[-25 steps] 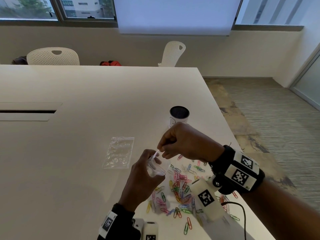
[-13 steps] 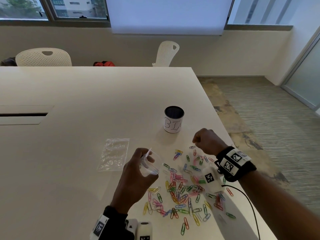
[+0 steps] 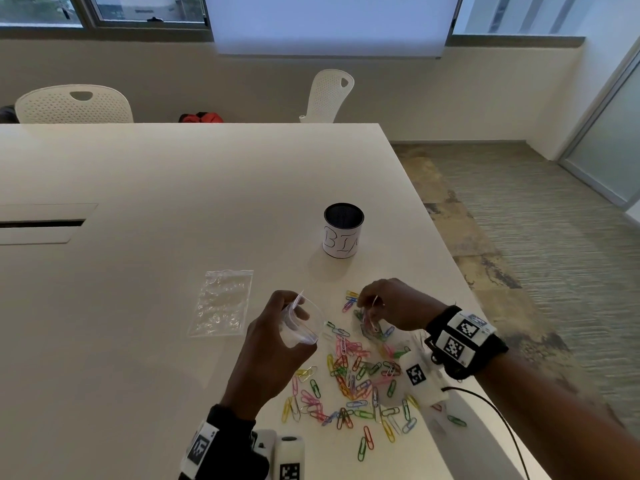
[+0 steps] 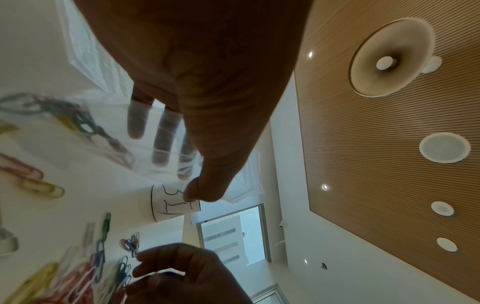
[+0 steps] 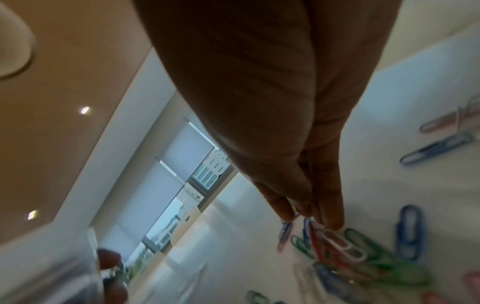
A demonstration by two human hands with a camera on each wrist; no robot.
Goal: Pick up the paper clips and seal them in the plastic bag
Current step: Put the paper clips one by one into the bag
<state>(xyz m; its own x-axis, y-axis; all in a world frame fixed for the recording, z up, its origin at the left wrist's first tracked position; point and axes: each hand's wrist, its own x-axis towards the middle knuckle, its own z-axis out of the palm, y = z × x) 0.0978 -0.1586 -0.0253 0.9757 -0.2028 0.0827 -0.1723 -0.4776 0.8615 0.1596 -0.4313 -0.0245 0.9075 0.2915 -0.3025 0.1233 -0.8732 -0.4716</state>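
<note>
A: Clips first — where are they?

B: Paper clips lie scattered in many colours on the near right part of the desk, a few at the far edge of the heap under the right hand. In the right wrist view its fingers are bunched tip to tip, pinching several clips at once, with a tangle trailing down onto the heap.

A: And the bag?

B: The left hand has its fingers curled round a clear plastic bag, held above the desk just left of the heap, mouth up and toward the right hand. Some clips seem to be inside it already.

A: How should this pick go?

B: I'd lift slowly so the hooked stragglers either drop off or come along cleanly — a snagged clip could drag others across the desk. Keep the bag's mouth wide and near, and let go only once the fingertips are past the rim.

A: Anything else about?

B: A second clear bag lies flat to the left, and a white cup with handwriting stands beyond the heap. The desk is plain white; behind it are two white chairs, windows with a blind, and patterned carpet to the right.
</note>
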